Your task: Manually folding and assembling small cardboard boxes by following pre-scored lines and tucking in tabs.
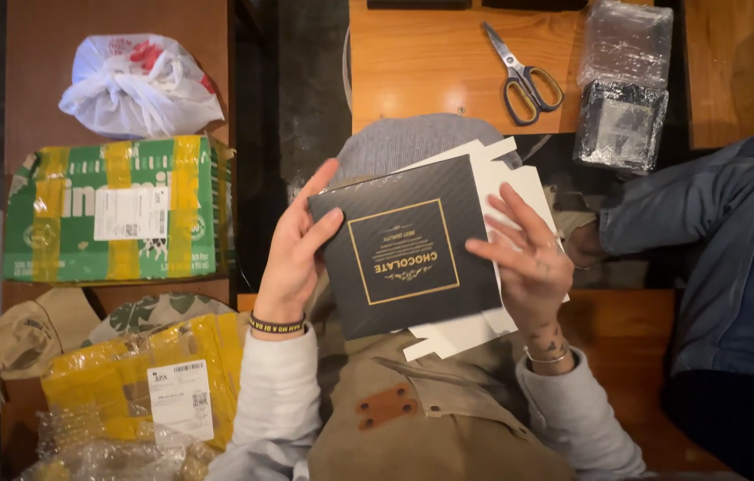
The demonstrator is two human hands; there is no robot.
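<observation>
Head view: a flat black square cardboard sleeve with gold-line frame, white flaps behind, sits tilted between both hands above the lap. Left hand grips its left edge, thumb on front; right hand lies spread, fingers loosely open, against its right edge.

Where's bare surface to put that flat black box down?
Bare wood lies left of the scissors on the far table, and by the right hand below the denim leg. Left side is crowded: green carton, white bag, yellow parcel.
</observation>
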